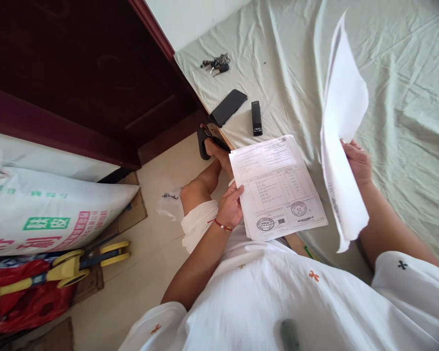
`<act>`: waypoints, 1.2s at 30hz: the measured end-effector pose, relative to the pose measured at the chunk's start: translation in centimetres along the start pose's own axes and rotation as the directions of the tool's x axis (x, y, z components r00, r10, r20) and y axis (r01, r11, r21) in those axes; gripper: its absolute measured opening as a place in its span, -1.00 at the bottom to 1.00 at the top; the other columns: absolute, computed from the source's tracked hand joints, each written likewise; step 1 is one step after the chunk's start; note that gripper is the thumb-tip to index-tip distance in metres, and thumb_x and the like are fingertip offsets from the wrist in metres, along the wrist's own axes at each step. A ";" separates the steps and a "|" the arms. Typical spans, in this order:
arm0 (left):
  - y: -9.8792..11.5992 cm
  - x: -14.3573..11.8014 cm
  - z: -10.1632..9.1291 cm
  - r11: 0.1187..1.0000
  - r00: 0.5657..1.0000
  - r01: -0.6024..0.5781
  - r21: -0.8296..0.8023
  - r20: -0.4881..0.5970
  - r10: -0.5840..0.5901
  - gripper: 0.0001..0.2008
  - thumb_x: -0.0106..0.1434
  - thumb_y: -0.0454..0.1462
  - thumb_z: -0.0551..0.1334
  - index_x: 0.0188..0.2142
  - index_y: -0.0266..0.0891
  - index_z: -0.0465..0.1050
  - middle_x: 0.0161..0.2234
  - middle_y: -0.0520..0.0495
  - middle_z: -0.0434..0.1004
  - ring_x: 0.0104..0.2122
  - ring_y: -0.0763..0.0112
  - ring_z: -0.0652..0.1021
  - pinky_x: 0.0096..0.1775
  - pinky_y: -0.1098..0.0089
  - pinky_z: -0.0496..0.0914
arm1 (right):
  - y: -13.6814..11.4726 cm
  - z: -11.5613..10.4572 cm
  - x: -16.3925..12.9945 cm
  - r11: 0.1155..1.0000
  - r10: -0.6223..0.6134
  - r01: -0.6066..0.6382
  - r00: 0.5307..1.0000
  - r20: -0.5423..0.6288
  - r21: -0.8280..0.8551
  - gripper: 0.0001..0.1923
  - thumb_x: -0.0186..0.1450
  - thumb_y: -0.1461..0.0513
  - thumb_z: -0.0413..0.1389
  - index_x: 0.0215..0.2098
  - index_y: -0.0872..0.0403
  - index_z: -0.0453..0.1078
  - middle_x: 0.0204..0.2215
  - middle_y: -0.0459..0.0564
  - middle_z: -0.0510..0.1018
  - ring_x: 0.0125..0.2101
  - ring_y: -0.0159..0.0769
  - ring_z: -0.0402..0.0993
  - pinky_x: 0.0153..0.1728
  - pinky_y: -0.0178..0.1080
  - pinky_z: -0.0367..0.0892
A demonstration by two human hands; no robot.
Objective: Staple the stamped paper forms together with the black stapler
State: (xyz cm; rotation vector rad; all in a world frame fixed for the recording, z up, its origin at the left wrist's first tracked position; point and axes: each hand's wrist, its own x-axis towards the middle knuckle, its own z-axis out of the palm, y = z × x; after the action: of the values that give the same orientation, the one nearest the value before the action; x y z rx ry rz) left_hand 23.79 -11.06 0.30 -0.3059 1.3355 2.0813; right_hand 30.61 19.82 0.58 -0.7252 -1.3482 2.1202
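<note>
One left hand [231, 207], one right hand [357, 162]: two. Sheaves also two: printed sheaf [280, 189], curled sheaf [338, 165] at its two o'clock. Ink stamps [299, 208] on printed sheaf: two. Eleven o'clock from there: one stapler [256, 118], one phone [228, 107], one key bunch [223, 68]. Nine o'clock: one sack [58, 195].

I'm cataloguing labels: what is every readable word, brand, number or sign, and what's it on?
"麸皮", probably: green patch on the white sack.
Sack's other green and pink lettering: too blurred.
Printed papers and stamps, left hand: too small.
Print on raised sheets, right hand: too blurred.
White marking on black oblong object: too small.
</note>
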 end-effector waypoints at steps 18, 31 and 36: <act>-2.4 0.6 -0.9 0.991 0.991 -0.050 0.127 -0.116 0.065 -0.52 -0.11 -0.06 0.61 -0.26 -0.22 0.58 -0.32 -0.06 0.70 -0.12 0.12 0.67 0.10 0.11 0.45 | 1.2 0.5 -0.4 1.000 0.005 -0.008 0.996 -0.090 -0.030 -0.69 -0.05 0.17 0.47 -0.32 -0.04 0.60 -0.34 -0.09 0.71 -0.34 -0.16 0.60 -0.24 -0.12 0.55; -2.9 2.0 -1.6 0.944 0.980 -0.146 0.296 -0.088 0.179 -0.49 -0.02 0.16 0.53 -0.52 -0.20 0.48 -0.53 0.04 0.51 -0.34 0.29 0.57 -0.19 0.32 0.46 | 2.1 0.9 -0.9 0.992 -0.066 0.067 0.998 0.011 -0.103 -0.70 0.04 0.16 0.47 -0.26 -0.01 0.60 -0.36 -0.15 0.67 -0.43 -0.40 0.45 -0.37 -0.32 0.41; -2.6 2.1 -1.3 0.951 0.979 -0.184 0.249 -0.041 0.200 -0.50 0.01 0.16 0.51 -0.45 -0.21 0.52 -0.44 0.01 0.56 -0.32 0.33 0.56 -0.14 0.34 0.44 | 2.3 0.5 -0.8 0.988 -0.047 0.055 0.997 0.062 -0.143 -0.65 0.08 0.13 0.46 -0.18 0.00 0.57 -0.34 -0.13 0.66 -0.43 -0.38 0.46 -0.40 -0.31 0.40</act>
State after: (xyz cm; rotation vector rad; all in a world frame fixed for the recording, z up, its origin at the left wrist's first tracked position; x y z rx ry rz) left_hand 23.66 -10.67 -3.27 -0.1437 1.7019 2.0471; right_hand 30.52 18.06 -1.25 -0.6829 -1.5478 2.0339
